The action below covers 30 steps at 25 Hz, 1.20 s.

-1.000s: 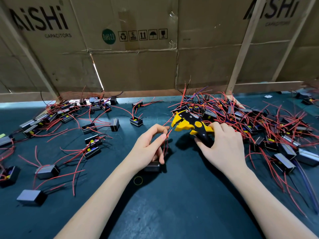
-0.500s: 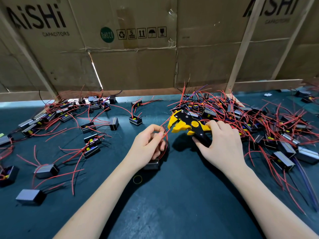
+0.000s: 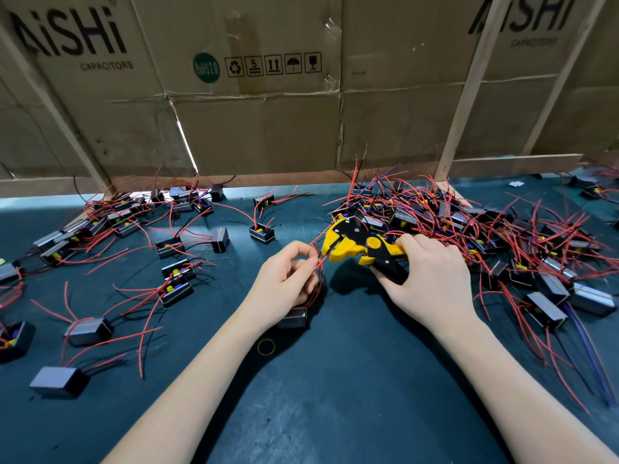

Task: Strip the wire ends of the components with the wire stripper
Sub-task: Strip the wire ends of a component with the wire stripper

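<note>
The right hand (image 3: 432, 279) covers the wire stripper (image 3: 360, 246) handles, so only its yellow-and-black head shows. The left hand (image 3: 284, 283) hides most of the component (image 3: 294, 318) beneath it. Whether the red wire (image 3: 318, 262) tip sits inside the stripper's mouth cannot be told. Both forearms run off the bottom edge. The cardboard lettering (image 3: 67, 35) is cropped at the top.

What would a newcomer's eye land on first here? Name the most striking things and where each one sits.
The yellow and black wire stripper stands out at centre, held in the right hand, its nose at a red wire pinched by the left hand. A tangled heap of components with red leads fills the mat's right side. Printed cardboard walls off the back.
</note>
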### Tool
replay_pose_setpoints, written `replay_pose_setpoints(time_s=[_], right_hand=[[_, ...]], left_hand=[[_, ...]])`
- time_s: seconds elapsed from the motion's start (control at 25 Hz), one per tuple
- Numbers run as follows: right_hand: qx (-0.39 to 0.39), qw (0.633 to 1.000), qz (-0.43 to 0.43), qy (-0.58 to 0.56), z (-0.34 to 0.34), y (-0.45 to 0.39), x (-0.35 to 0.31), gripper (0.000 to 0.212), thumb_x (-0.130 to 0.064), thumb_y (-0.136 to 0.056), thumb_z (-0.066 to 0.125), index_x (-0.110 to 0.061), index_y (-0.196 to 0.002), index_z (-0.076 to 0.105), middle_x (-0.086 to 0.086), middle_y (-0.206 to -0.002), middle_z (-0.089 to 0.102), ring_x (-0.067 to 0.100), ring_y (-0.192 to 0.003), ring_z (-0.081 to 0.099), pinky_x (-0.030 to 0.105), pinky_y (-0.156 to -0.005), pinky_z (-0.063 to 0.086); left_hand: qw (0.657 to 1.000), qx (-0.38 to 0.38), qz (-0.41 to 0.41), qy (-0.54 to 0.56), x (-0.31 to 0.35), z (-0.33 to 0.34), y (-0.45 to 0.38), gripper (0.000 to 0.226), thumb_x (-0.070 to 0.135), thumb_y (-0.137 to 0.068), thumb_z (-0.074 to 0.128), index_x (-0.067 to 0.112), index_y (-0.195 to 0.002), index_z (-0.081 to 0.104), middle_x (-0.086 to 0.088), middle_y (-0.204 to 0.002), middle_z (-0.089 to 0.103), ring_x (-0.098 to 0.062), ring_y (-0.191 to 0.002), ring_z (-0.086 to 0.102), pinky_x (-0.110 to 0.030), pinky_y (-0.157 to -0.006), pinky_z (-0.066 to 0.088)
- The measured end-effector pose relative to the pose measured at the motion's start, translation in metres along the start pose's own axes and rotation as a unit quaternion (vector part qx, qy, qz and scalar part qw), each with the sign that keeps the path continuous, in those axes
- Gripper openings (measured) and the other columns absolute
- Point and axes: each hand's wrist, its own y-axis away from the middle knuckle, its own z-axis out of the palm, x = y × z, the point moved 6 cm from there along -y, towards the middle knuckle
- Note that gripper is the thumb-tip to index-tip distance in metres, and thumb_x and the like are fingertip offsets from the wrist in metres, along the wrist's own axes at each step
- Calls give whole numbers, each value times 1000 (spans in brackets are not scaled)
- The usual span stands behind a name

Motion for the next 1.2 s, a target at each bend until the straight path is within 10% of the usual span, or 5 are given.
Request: replay_pose_setpoints(time_s=[0.4, 1.2], right_hand=[[-30, 999, 39, 8, -3, -1, 6, 41, -61, -75, 70, -21, -77, 62, -1, -69, 65, 31, -71, 65, 28, -55, 33], [-27, 999, 23, -13, 4, -1, 9, 51, -60, -78, 66, -14, -101, 62, 2, -93, 63, 30, -92, 59, 40, -77, 39]], left_hand=[[1000, -4, -4, -5, 1, 0, 0, 12, 13, -103, 48, 6, -94, 50, -3, -57, 46, -13, -42, 26, -16, -42, 24], [999, -35, 30, 1, 2, 2, 1, 7, 10, -100, 54, 7, -94, 55, -3, -61, 51, -15, -43, 31, -21, -44, 27]])
